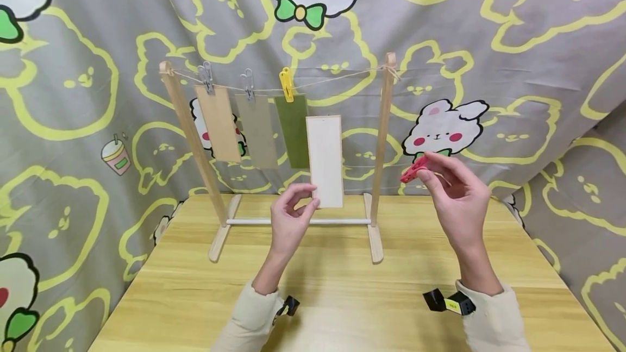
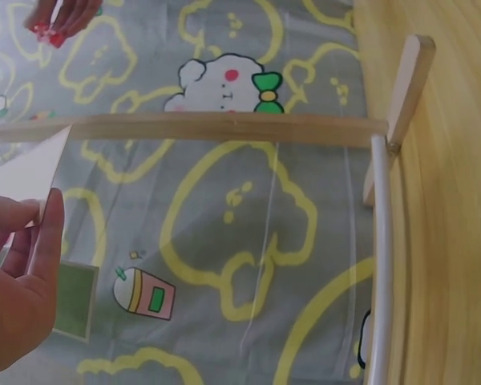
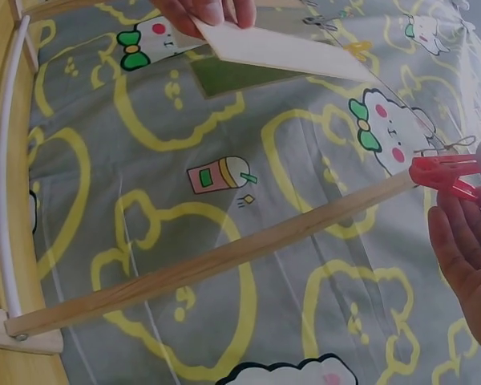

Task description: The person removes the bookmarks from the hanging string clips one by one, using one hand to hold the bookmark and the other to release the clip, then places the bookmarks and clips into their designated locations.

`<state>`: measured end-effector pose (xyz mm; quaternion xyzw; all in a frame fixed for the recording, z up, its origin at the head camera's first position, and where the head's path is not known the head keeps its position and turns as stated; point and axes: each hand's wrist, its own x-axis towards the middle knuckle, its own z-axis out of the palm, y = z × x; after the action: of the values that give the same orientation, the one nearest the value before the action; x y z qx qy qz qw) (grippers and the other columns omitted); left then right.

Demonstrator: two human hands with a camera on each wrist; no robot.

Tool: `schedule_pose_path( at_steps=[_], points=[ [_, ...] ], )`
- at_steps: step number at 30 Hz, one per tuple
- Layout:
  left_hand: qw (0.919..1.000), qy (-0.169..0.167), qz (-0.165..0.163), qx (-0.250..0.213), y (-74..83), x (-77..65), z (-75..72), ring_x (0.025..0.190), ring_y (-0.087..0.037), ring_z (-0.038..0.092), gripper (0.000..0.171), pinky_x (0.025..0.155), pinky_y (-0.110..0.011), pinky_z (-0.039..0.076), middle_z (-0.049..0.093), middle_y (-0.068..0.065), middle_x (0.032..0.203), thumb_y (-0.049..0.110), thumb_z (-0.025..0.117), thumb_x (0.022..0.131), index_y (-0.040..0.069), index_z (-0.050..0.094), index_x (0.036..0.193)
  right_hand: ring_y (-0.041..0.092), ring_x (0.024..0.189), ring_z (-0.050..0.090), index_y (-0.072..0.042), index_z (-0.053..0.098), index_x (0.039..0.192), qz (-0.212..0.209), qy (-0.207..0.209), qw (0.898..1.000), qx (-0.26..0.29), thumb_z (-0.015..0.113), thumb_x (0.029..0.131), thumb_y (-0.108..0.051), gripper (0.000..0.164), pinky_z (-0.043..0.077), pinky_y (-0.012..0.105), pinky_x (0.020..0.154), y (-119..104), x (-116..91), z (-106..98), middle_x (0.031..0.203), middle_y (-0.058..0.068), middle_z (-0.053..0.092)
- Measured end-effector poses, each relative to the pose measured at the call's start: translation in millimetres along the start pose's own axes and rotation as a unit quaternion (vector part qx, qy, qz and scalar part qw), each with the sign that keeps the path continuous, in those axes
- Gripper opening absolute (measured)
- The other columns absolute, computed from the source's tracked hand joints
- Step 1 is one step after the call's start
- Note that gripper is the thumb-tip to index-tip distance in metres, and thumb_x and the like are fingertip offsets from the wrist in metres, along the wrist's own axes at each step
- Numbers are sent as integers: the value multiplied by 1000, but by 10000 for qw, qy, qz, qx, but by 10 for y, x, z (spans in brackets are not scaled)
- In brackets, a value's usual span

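In the head view my left hand (image 1: 293, 216) pinches a white card (image 1: 325, 162) by its lower left edge, holding it upright below the string. My right hand (image 1: 459, 194), off to the right of the frame, pinches a red clothespin (image 1: 414, 169) between thumb and fingers. A string (image 1: 337, 79) runs between two wooden posts. From it hang a tan card (image 1: 218, 124) on a grey clothespin (image 1: 206, 77), a grey card (image 1: 257, 132) on another grey clothespin (image 1: 249, 86), and a green card (image 1: 292, 132) on a yellow clothespin (image 1: 287, 85). The white card overlaps the green card's right edge.
The wooden frame has a left post (image 1: 193, 140), a right post (image 1: 383, 140) and a white crossbar (image 1: 342, 221) low down. Its feet stand on a wood-grain table (image 1: 332, 287). A patterned grey cloth (image 1: 538, 91) hangs close behind.
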<state>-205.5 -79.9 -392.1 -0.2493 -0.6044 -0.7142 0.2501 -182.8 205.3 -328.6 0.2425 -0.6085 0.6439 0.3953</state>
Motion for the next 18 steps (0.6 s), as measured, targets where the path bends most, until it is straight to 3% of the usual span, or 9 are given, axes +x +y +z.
schedule_pose_path(
  at_steps=[18],
  points=[
    [9998, -111, -169, 68, 7, -112, -108, 97, -16, 67, 33, 76, -29, 63, 64, -28, 112, -22, 71, 83, -12, 66, 114, 19, 98, 71, 22, 63, 118, 164, 78, 9997, 171, 69, 83, 24, 35, 57, 22, 89, 109, -214, -223, 109, 20, 71]
  ],
)
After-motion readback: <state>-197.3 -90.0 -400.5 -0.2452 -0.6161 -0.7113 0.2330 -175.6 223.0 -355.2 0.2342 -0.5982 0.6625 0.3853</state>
